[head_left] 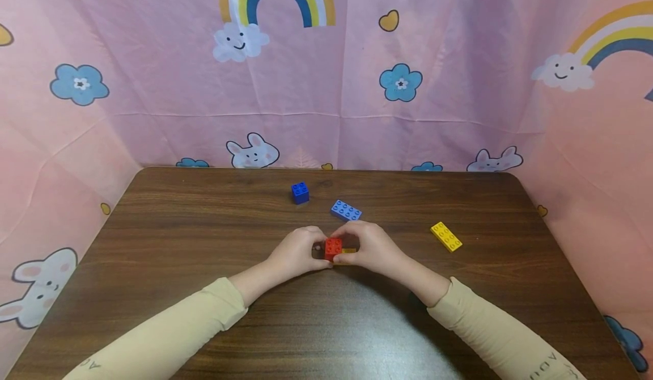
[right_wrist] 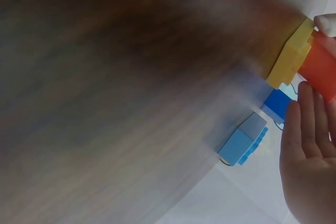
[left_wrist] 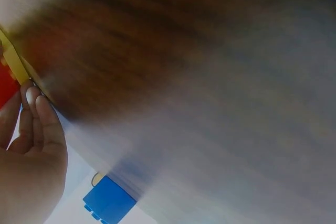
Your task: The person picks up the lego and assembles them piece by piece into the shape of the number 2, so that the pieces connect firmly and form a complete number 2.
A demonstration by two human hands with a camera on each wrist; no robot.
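A red two-by-two toy brick (head_left: 333, 248) sits on one end of a flat yellow brick (right_wrist: 290, 56), between my two hands. My right hand (head_left: 374, 248) pinches the red brick, thumb at its near side and fingers at its far side. From the left, my left hand (head_left: 298, 250) curls its thumb and fingers about the same pair. In the left wrist view its fingertips (left_wrist: 32, 90) meet the end of the yellow brick. Much of the yellow brick is hidden in the head view. Whether the two bricks are pressed fully together I cannot tell.
Behind the hands are a dark blue square brick (head_left: 300, 193) and a light blue longer brick (head_left: 346, 210). Another yellow brick (head_left: 446, 236) lies to the right. A patterned pink cloth (head_left: 316, 85) hangs along the far edge of the brown wooden table (head_left: 204, 210).
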